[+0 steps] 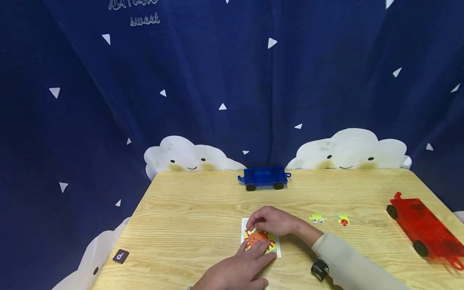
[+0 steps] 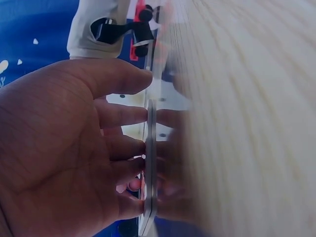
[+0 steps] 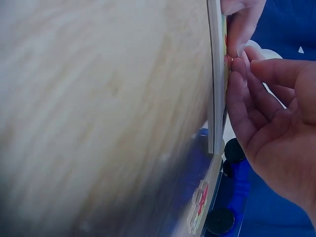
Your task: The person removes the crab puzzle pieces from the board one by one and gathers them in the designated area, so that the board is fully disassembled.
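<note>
Puzzle: A white-bordered picture puzzle (image 1: 244,227) lies flat on the surface (image 1: 188,205), between two hands and towards the near side; its orange smiling figure (image 1: 255,238) shows among the fingers.
Puzzle edges: The upper left corner and the lower right border are in sight, with wood grain running outward on both sides.
Left hand: Reaching in from below, the left hand (image 1: 237,269) spreads its straight, ungripping fingers over the lower part of the puzzle, thumb apart.
Right hand: The right hand (image 1: 274,221) arches over the top edge, wrist angled in from the right, bent fingertips down at the picture; whether they pinch a piece cannot be told.
Right sleeve: A pale sleeve (image 1: 349,259) crosses the near right, a black device (image 1: 320,269) at its underside.
Loose pieces: Two puzzle pieces, one yellow-green (image 1: 317,218) and one with a red patch (image 1: 342,219), lie apart, right of the right hand.
Far edge: A blue toy wagon (image 1: 265,176) stands before the navy curtain (image 1: 217,72), well apart from the puzzle.
Right side: A red toy wagon (image 1: 427,227) sits aslant.
Left edge: A dark letter tile (image 1: 121,256) lies close to it.
</note>
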